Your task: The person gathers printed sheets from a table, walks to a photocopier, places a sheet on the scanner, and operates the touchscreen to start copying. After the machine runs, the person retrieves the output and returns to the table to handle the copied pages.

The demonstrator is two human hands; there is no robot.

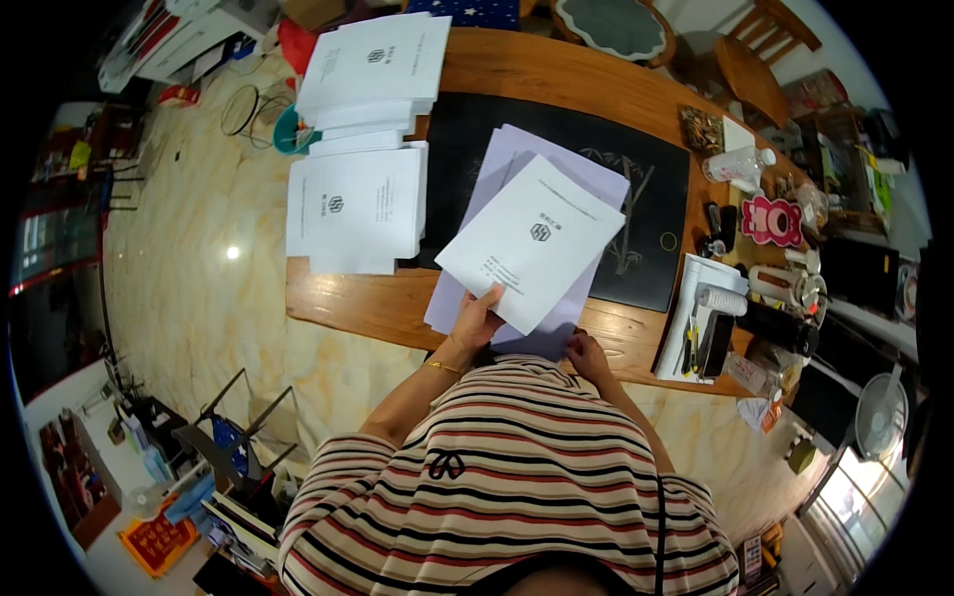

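A white printed booklet (542, 253) with a dark hexagonal emblem lies tilted over lilac paper sheets (487, 184). My left hand (478, 318) grips the booklet's near left edge, thumb on top and the other fingers underneath. Closed fingers of my right hand (586, 355) are at the near right edge of the lilac paper; whether they pinch it is too small to tell. Beneath the papers is a black tray (651, 199) with a line drawing, set on the wooden table (333, 306).
Two piles of white booklets, a far stack (373, 70) and a nearer stack (353, 209), stand on the left. Along the right lie a clear bottle (737, 164), a pink bear-shaped item (772, 221), a white roll (721, 300) and a dark phone-like slab (714, 345).
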